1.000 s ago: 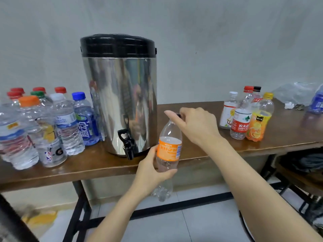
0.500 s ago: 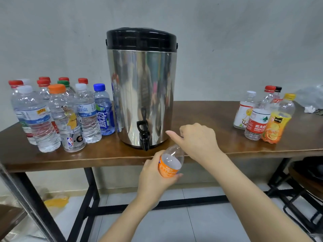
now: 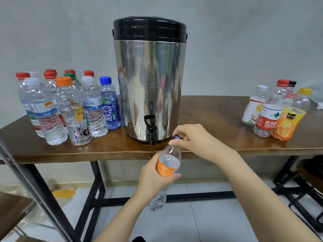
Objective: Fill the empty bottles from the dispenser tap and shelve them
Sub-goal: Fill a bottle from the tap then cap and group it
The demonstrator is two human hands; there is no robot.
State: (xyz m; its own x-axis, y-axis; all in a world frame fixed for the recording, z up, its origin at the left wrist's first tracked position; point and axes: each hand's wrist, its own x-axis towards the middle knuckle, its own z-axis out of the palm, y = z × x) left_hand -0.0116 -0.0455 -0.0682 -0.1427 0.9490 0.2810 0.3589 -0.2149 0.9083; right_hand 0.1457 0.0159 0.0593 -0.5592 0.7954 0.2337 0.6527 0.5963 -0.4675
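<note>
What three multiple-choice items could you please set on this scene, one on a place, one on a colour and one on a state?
1. Where does the yellow-capped bottle stand?
A. On the table, to the right of the dispenser.
B. On the floor.
C. Behind the dispenser.

2. What colour is the dispenser's lid?
A. Red.
B. Black.
C. White.

3. What is the right hand doing?
A. Pressing the tap.
B. Lying flat on the table.
C. Pinching the cap at the neck of the orange-labelled bottle.

Answers:
1 A: it stands in the group of bottles at the table's right end.
2 B: the lid is black above the steel body.
3 C: its fingertips pinch the cap while the left hand grips the bottle.
</note>
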